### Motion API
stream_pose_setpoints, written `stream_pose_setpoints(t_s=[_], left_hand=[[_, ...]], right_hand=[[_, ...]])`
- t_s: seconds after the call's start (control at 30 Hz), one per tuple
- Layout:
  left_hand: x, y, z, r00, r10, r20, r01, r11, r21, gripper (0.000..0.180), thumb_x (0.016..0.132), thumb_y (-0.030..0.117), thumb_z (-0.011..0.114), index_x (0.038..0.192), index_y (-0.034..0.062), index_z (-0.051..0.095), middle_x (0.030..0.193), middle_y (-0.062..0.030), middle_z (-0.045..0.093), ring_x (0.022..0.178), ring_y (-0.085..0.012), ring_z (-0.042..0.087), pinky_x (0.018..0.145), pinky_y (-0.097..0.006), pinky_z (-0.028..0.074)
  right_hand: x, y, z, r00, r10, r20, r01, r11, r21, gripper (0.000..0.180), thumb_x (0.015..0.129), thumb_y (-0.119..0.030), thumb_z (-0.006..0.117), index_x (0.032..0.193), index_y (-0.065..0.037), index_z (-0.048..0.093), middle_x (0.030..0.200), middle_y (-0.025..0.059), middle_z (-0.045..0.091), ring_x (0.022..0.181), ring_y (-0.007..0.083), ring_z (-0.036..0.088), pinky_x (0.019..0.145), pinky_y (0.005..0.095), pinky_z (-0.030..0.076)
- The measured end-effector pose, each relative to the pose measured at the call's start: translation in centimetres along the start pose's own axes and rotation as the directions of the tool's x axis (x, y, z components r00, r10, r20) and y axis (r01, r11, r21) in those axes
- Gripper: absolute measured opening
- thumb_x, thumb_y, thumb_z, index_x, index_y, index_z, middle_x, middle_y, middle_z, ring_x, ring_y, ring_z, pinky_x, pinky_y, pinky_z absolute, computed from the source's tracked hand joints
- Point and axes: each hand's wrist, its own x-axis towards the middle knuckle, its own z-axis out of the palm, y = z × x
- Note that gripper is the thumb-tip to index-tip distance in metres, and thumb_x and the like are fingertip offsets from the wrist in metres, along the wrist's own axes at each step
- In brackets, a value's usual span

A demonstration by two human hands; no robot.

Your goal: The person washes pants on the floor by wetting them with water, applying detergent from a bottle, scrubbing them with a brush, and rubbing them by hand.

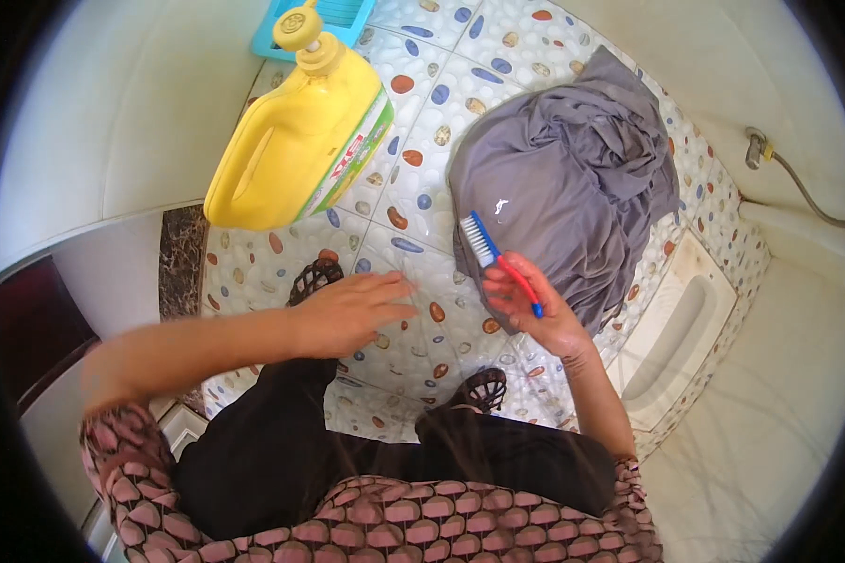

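Observation:
My right hand (540, 314) is closed round the red and blue handle of a scrub brush (518, 281), whose white bristles point up and to the left. Beneath and beyond it, a wet grey cloth (545, 178) lies bunched on the patterned tile floor, a small white patch of what looks like foam on it. To the left, my left hand (357, 314) hangs over the tiles with fingers stretched out and nothing in them. Farther off on that side stands a big yellow pump bottle (300, 141) with a green and white label.
A blue plastic basket (347, 21) sits behind the yellow bottle. At the right, a squat toilet (671, 328) is set into the floor. A metal tap (755, 148) with a hose comes out of the right wall. My sandalled feet stand on the tiles (394, 394).

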Motion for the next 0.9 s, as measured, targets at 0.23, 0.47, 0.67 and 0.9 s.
stream_pose_setpoints(t_s=[0.23,0.47,0.67,0.9], left_hand=[[10.8,-3.5,3.2,0.979,0.202,-0.007,-0.171,0.847,0.504,0.063,0.075,0.007,0.055,0.135,0.0076,0.039,0.147,-0.0153,0.024,0.138,-0.0286,0.019,0.109,-0.053,0.016],[12.8,-3.4,6.9,0.996,0.083,0.03,-0.088,0.895,0.438,0.089,0.067,0.048,0.07,0.14,0.0133,0.034,0.151,-0.0132,0.016,0.141,-0.0288,0.007,0.106,-0.061,0.008],[12.7,-4.2,6.6,0.989,0.097,0.115,-0.142,0.858,0.494,0.093,0.066,0.057,0.065,0.143,0.0169,0.03,0.152,-0.0112,0.011,0.141,-0.026,0.005,0.107,-0.059,0.004],[13.0,-4.3,7.5,0.989,0.09,0.118,-0.14,0.833,0.535,0.094,0.066,0.064,0.06,0.143,0.0193,0.029,0.153,-0.0102,0.011,0.141,-0.0243,0.005,0.106,-0.059,0.004]], right_hand=[[1.1,4.8,-2.8,0.87,-0.152,-0.469,-0.189,0.776,-0.602,0.054,0.08,-0.009,0.062,0.13,-0.007,0.042,0.102,0.014,0.062,0.09,0.026,0.063,0.074,0.0334,0.049],[3.9,3.0,-7.7,0.962,-0.238,-0.131,-0.164,-0.126,-0.978,0.045,0.089,-0.017,0.048,0.133,-0.022,0.041,0.095,0.0148,0.062,0.073,0.0326,0.062,0.059,0.0434,0.05],[6.9,3.8,-8.0,0.825,-0.554,-0.112,-0.122,0.019,-0.992,0.043,0.087,-0.015,0.044,0.13,-0.017,0.044,0.086,0.0162,0.062,0.066,0.0331,0.062,0.049,0.0444,0.048],[8.5,-0.2,-9.5,0.916,-0.339,-0.217,-0.249,-0.054,-0.967,0.044,0.085,-0.016,0.049,0.13,-0.02,0.045,0.081,0.0151,0.062,0.061,0.0299,0.062,0.049,0.0409,0.05]])
